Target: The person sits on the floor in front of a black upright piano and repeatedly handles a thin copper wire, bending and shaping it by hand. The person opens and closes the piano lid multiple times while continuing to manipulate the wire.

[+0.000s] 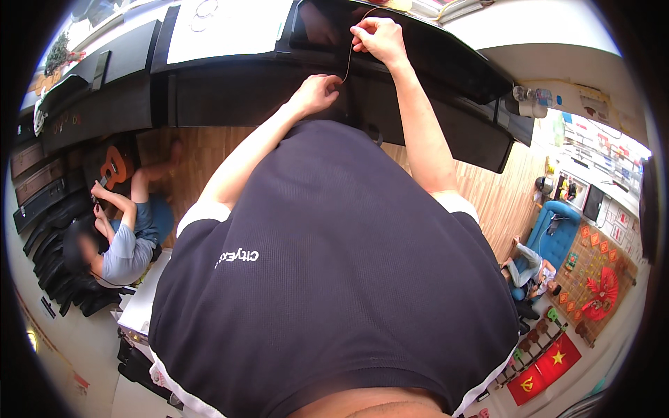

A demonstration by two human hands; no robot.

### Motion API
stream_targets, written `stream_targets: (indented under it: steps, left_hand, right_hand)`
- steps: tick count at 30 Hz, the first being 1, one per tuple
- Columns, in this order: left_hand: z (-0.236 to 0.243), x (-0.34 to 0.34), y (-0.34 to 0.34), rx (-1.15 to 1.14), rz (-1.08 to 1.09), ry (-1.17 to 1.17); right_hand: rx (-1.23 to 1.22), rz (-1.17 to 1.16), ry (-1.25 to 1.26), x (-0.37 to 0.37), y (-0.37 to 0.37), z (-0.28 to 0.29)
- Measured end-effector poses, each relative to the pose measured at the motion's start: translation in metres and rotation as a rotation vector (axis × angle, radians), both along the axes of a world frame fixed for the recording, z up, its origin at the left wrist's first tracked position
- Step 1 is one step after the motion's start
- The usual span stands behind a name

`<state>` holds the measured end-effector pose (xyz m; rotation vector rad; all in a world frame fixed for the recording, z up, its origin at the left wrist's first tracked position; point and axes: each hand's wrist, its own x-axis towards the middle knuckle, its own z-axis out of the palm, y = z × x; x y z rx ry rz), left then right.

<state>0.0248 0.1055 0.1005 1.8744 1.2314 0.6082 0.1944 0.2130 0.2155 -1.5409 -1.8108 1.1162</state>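
Observation:
My left hand (317,95) is pinched on a thin cord or wire (348,64) over the front of a glossy black piece of furniture, possibly a piano (439,66). My right hand (381,43) is higher up and farther right, thumb and forefinger closed on the same strand, which runs between both hands and on past the right one. To the upper left of my hands lies a white sheet (230,38) with thin coiled rings (203,15) on it.
A seated person (125,247) holds a small guitar (116,165) at left, beside stacked black cases (42,209). Another person (533,272) sits on a blue sofa (556,223) at right. Plastic bottles (529,94) stand near the black furniture's right end.

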Motion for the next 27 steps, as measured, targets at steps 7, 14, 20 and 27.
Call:
stream_targets:
  steps: [7, 14, 20, 27]
  left_hand:
    - [-0.002, 0.014, -0.002, -0.093, -0.143, -0.007]
    - [-0.011, 0.027, 0.004, -0.043, -0.08, -0.144]
    - [0.004, 0.034, 0.005, -0.161, -0.014, -0.316]
    - [0.012, 0.036, 0.008, -0.11, 0.159, -0.439]
  right_hand:
    - [-0.128, 0.028, -0.047, 0.005, 0.0, -0.001]
    - [-0.092, 0.093, -0.188, 0.008, 0.001, 0.001]
    - [-0.085, 0.175, -0.076, 0.008, 0.001, 0.01]
    - [-0.14, 0.188, 0.003, -0.002, -0.001, 0.004]
